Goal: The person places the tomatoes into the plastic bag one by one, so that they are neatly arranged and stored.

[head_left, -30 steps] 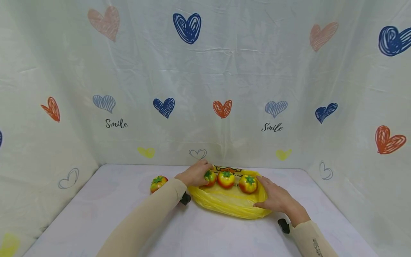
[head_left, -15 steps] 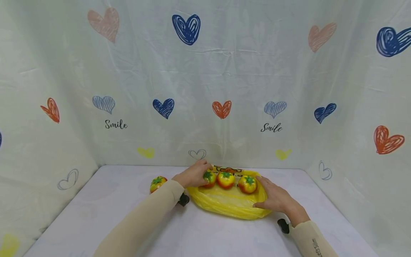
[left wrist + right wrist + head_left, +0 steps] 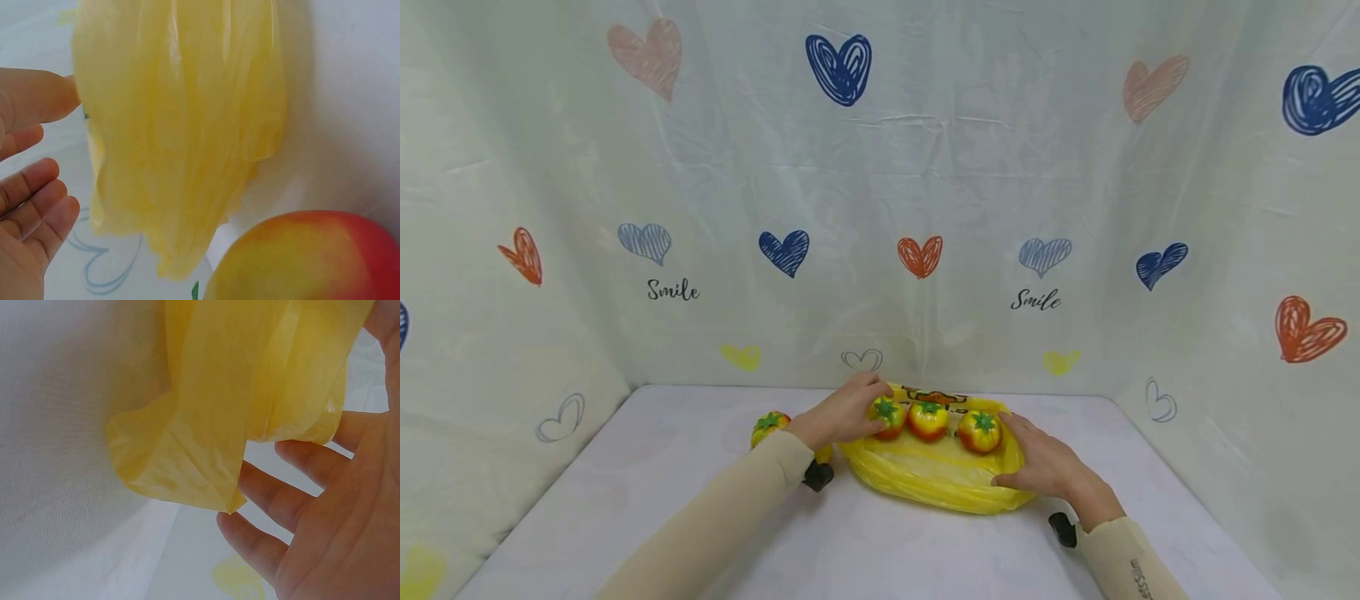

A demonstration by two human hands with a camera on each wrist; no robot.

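Observation:
A yellow plastic bag (image 3: pixel 925 487) lies spread on the table with its mouth wide. Three red-and-yellow, tomato-like fruits with green leafy tops sit in it: a left one (image 3: pixel 887 418), a middle one (image 3: pixel 928 422) and a right one (image 3: pixel 980 431). At the bag's left side is my left hand (image 3: pixel 842 411), fingers loosely bent, the thumb at the bag's edge in the left wrist view. My right hand (image 3: pixel 1051 460) spreads along the right rim; its fairly straight fingers (image 3: pixel 269 494) touch the bag from outside.
Another such fruit (image 3: pixel 771 425) rests left of the bag, partly behind my left forearm. Something yellow (image 3: pixel 823 454) shows by the left wrist, mostly hidden. A large red-and-yellow fruit (image 3: pixel 306 262) fills the left wrist view's lower right. Heart-printed curtain (image 3: pixel 970 325) borders the table.
My left hand has drawn slightly left, away from the left fruit in the bag, which shows more fully now. The right hand and the bag stay nearly still.

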